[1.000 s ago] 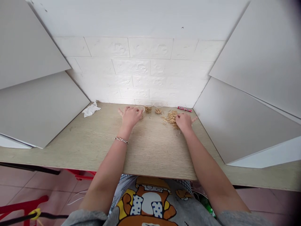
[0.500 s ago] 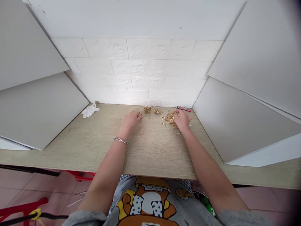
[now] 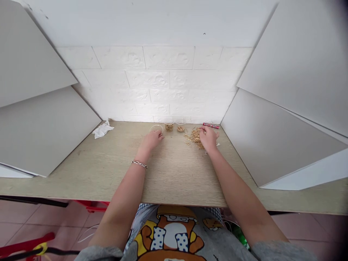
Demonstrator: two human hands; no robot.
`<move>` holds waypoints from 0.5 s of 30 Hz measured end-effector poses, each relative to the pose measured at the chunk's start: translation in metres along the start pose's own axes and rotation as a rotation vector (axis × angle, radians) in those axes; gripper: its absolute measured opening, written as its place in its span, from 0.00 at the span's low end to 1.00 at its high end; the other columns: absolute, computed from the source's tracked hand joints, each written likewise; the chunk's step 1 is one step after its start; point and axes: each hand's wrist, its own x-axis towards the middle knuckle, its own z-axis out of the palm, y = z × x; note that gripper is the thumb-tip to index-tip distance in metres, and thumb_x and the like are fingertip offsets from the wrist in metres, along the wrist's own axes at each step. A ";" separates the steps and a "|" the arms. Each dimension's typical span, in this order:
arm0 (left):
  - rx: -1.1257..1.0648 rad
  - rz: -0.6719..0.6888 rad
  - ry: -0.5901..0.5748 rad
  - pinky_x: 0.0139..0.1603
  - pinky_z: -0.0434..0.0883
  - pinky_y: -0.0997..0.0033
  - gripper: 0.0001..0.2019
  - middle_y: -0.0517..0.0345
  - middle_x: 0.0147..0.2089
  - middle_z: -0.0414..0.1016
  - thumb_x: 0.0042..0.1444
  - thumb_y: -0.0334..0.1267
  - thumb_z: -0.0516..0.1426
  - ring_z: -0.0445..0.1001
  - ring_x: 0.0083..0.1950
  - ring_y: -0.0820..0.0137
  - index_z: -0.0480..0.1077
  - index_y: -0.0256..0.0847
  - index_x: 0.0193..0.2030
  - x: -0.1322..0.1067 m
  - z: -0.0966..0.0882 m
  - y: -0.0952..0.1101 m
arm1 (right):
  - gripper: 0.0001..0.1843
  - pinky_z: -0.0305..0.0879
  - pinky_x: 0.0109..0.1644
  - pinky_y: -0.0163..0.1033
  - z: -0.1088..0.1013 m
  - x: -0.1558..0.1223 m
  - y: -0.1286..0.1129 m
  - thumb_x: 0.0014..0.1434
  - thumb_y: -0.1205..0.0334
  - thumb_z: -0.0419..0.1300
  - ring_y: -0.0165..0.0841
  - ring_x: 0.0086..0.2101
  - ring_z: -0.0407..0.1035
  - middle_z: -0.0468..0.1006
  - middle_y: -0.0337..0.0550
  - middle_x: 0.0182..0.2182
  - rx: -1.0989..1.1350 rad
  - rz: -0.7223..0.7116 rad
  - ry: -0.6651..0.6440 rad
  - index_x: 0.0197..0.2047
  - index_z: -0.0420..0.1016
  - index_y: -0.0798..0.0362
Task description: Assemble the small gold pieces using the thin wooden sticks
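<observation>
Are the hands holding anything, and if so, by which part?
Can't tell. The left hand is at a round clear container, the right hand at the pile of gold-coloured pins; any hold is hidden.

And across the pale wood-grain tabletop [image 3: 179, 177]: crumpled white tissue [image 3: 102, 130] out left, round clear containers [image 3: 169, 128] along the back, loose gold-coloured pins [image 3: 195, 135] heaped right, red pen [image 3: 211, 125] just beyond!
</observation>
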 end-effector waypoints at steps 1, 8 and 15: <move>0.002 -0.004 -0.006 0.35 0.64 0.71 0.10 0.51 0.38 0.71 0.54 0.42 0.49 0.70 0.39 0.65 0.66 0.40 0.36 0.000 0.000 0.000 | 0.14 0.29 0.56 0.60 0.000 0.000 0.000 0.54 0.63 0.45 0.38 0.40 0.64 0.74 0.46 0.39 0.006 -0.004 0.005 0.34 0.72 0.53; 0.019 0.018 0.006 0.35 0.64 0.71 0.11 0.50 0.37 0.72 0.54 0.42 0.48 0.70 0.37 0.65 0.68 0.40 0.33 0.001 0.001 -0.001 | 0.13 0.31 0.56 0.58 0.000 -0.003 -0.003 0.53 0.63 0.45 0.36 0.38 0.65 0.75 0.44 0.36 0.016 -0.025 -0.005 0.33 0.71 0.52; 0.026 0.002 -0.015 0.36 0.65 0.70 0.14 0.49 0.36 0.72 0.54 0.44 0.47 0.70 0.37 0.65 0.69 0.39 0.30 0.001 0.000 -0.001 | 0.14 0.31 0.56 0.57 0.002 -0.003 -0.003 0.53 0.64 0.45 0.35 0.37 0.65 0.75 0.42 0.35 0.036 -0.014 -0.009 0.33 0.72 0.53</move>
